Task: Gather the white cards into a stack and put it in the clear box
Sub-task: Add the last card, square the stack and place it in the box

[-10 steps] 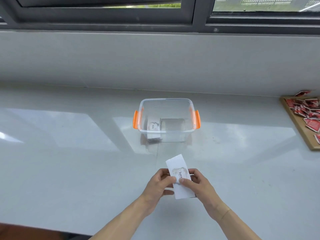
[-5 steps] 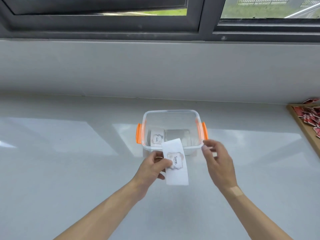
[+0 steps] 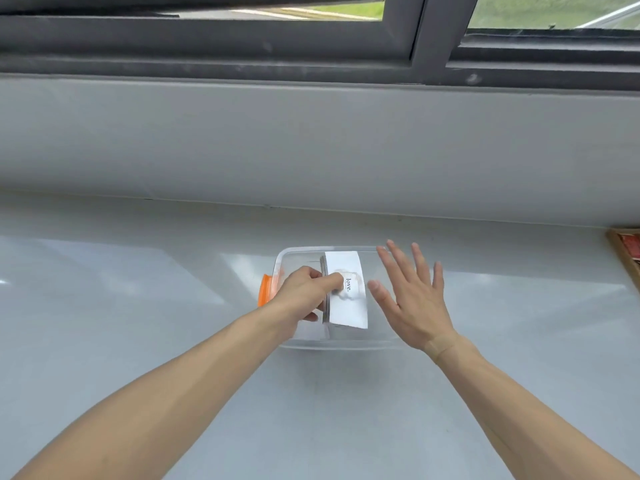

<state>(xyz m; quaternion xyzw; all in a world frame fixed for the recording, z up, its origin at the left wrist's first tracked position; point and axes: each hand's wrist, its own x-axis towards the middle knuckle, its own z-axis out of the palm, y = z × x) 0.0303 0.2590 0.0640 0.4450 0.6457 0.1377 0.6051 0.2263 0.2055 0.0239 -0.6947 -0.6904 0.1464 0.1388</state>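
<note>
- Big glossy grey countertop [image 3: 121, 341] fills the lower half of the frame, with a grey wall and a dark window frame [image 3: 311, 46] across the top.
- Left of centre you can see the orange latch handle [image 3: 265, 295] of the clear box [image 3: 341, 345], poking out just past the left wrist.
- Left hand [image 3: 304, 294] comes in from the lower left and reaches over the box's left side. It's pinching the stack of white cards [image 3: 348, 306], thumb on the top card's face, the other fingers tucked under.
- The stack sits right in the box's opening, middle of the frame, tilted a bit. Can't tell if it's touching the bottom or not. Top card has "love." printed on it inside a little frame design.
- Right hand [image 3: 412, 299] is just right of the cards, over the box's right end. Palm down, fingers spread, grasping nothing.
- Far right edge, a wooden tray [image 3: 623, 249] with something red in it, mostly cut off.
</note>
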